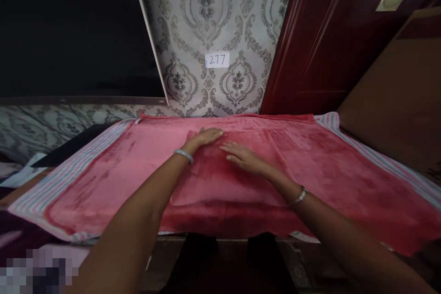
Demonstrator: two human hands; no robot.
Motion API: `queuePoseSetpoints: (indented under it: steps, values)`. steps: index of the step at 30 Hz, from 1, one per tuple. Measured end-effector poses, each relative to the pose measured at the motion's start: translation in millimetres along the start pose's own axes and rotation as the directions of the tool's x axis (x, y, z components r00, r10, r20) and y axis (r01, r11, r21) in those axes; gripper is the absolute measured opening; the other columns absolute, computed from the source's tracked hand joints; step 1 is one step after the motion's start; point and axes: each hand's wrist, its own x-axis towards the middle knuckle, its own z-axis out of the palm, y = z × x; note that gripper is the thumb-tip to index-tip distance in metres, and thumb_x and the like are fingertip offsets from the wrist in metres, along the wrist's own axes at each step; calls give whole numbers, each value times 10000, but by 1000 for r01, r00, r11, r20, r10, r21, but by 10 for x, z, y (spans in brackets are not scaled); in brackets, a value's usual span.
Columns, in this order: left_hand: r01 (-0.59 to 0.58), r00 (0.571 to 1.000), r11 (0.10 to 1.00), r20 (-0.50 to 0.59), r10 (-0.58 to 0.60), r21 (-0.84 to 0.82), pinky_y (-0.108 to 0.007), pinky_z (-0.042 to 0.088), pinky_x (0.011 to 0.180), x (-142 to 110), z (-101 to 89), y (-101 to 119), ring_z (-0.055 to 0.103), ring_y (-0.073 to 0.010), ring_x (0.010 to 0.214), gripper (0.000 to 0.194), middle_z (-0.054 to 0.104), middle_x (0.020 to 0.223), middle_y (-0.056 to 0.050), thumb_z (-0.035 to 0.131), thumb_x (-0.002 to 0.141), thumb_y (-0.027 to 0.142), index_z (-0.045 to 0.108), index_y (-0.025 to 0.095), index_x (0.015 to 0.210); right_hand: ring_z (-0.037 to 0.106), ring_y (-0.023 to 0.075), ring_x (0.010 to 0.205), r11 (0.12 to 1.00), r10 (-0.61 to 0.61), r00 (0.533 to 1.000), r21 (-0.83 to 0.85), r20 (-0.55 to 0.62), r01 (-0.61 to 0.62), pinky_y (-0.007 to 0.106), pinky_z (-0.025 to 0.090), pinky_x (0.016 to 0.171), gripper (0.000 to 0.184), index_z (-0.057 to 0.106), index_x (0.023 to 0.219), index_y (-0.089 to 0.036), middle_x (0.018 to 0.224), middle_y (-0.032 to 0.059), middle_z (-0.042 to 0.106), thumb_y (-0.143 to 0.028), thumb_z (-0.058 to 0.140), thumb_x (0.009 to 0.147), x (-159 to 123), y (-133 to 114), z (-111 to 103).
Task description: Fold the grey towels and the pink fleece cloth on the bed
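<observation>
A folded red plush cloth point(220, 188) lies flat as a rectangle on a larger pink-red plush blanket point(144, 147). My left hand point(209, 136) rests at the cloth's far edge, fingers stretched out to the right. Just to its right, my right hand point(243, 156) is over the cloth's middle, its fingers extended and pointing left. Neither hand grips anything. A band circles each wrist. Under the blanket a striped cloth point(93, 154) shows along the left and right sides.
A large dark screen point(76, 32) hangs on the patterned wall at left. A paper label point(217, 59) marked 277 is on the wall. A dark red door point(310, 32) and a brown cardboard box point(396, 87) stand at right. A dark flat object point(74, 144) lies at left.
</observation>
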Motion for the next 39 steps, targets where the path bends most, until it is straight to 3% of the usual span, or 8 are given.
queuePoseSetpoints:
  steps: [4,10,13,19,23,31,34,39]
  values:
    - [31,1000,998,-6,-31,54,-543,58,1271,-102,33,-161,287,-205,1544,571,401,1639,9,206,1036,494,449,349,1532,202,254,1563,995,52,995,-92,87,-44,507,195,1269,575,412,1579,-236,1670,71,284,-482,364,1061,454,46,202]
    - [88,995,995,-52,-85,56,-575,116,1259,-154,356,-327,271,-231,1552,561,339,1668,18,230,1033,441,382,374,1569,90,297,1581,985,79,985,-164,152,-54,583,90,1261,643,310,1617,-308,1711,66,135,-598,358,1046,461,46,413]
    - [75,996,997,-57,-73,26,-556,128,1262,-140,380,-358,301,-230,1539,551,362,1657,34,230,1034,456,391,408,1559,31,298,1584,995,56,968,-93,243,-34,602,42,1255,655,315,1612,-321,1714,61,125,-637,332,1039,326,-41,382]
    - [77,994,997,-75,-76,21,-586,137,1257,-130,403,-370,285,-266,1547,546,342,1665,42,257,1028,486,408,424,1549,58,264,1586,967,-249,903,148,350,209,585,20,1266,648,316,1600,-374,1702,19,192,-617,451,1015,-367,-521,354]
    - [67,997,998,-30,-66,16,-585,97,1261,-125,372,-354,237,-275,1565,570,288,1688,20,259,1026,509,379,392,1571,188,214,1569,948,-288,906,224,310,225,490,132,1287,614,362,1586,-376,1668,-3,312,-578,480,1018,-608,-735,245]
    - [73,993,997,-91,-70,29,-621,-42,1246,-257,-29,-504,337,-243,1517,596,421,1628,-16,256,1026,529,367,324,1575,335,260,1515,979,-202,963,50,176,196,473,224,1268,557,480,1540,-228,1631,88,389,-461,482,1034,343,-627,285]
    - [112,993,992,-35,-110,65,-554,138,1263,-298,99,-633,348,-249,1501,577,416,1634,-8,283,1027,494,386,328,1570,266,256,1544,970,-237,948,6,213,241,484,157,1281,576,467,1548,-227,1653,90,346,-506,447,1044,568,-579,528]
    - [58,990,996,-133,-48,70,-419,336,1198,-263,407,-817,405,-234,1438,569,463,1598,-18,267,1041,456,379,321,1582,83,236,1586,969,-242,933,10,266,249,532,19,1278,607,313,1617,-293,1707,54,183,-539,360,1064,585,-505,739]
